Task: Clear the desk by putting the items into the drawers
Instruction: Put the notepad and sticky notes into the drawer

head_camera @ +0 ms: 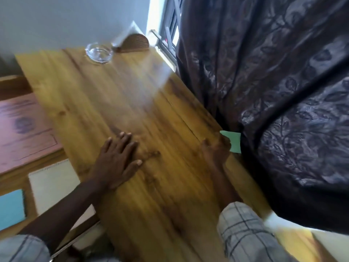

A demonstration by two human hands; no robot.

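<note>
left hand (117, 159) flat, splayed on desk (105, 95); right hand (217, 150) grips green card (233, 141), orientation unclear

wooden desk (117, 95) bears glass ashtray (99, 53), wooden holder (135, 43).

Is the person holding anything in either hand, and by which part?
The left hand lies flat on the desk, holding nothing. The right hand seems to pinch the near edge of a green paper; blur hides the exact grip.
</note>
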